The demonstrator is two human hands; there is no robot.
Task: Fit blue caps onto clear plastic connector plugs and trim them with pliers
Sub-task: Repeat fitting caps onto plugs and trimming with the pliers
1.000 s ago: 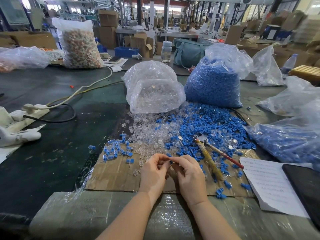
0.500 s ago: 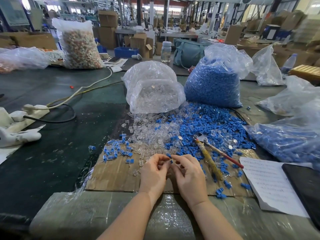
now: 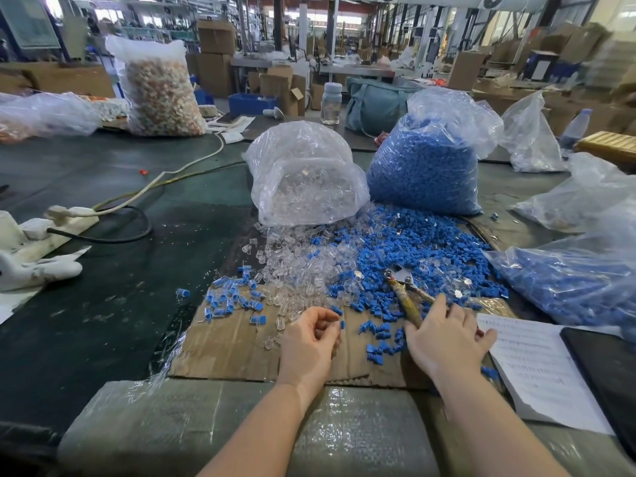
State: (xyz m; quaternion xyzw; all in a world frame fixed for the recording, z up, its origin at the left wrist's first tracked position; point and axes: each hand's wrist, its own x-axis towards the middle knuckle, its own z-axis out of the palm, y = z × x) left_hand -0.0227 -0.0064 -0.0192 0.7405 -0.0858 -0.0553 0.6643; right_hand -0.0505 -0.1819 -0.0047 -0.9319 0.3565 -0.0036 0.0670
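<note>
Your left hand point(image 3: 309, 339) is curled, pinching a small blue-capped clear plug point(image 3: 341, 324) at the fingertips, just above the brown cardboard sheet point(image 3: 227, 342). Your right hand point(image 3: 447, 339) lies spread and flat over the handles of the worn yellow-and-red-handled pliers point(image 3: 407, 297); fingers look straight, not closed round them.

Risks, as I judge them: the capped plug is tiny and held only at the tips, so it could slip and get lost among the loose blue plastic caps point(image 3: 413, 246) and loose clear plastic plugs point(image 3: 299, 266) spread right beside it. The pliers lie half buried in caps, so lifting them could scatter parts off the bench point(image 3: 120, 270). The small cluster of capped pieces point(image 3: 234, 297) to your left sits near the clear pile and could get mixed in.

Containers: the clear plastic bag point(image 3: 306, 177) holds clear plugs, mouth spilling forward. The tall bag point(image 3: 430, 163) holds blue caps. The bag at your right point(image 3: 568, 284) holds blue pieces too.
</note>
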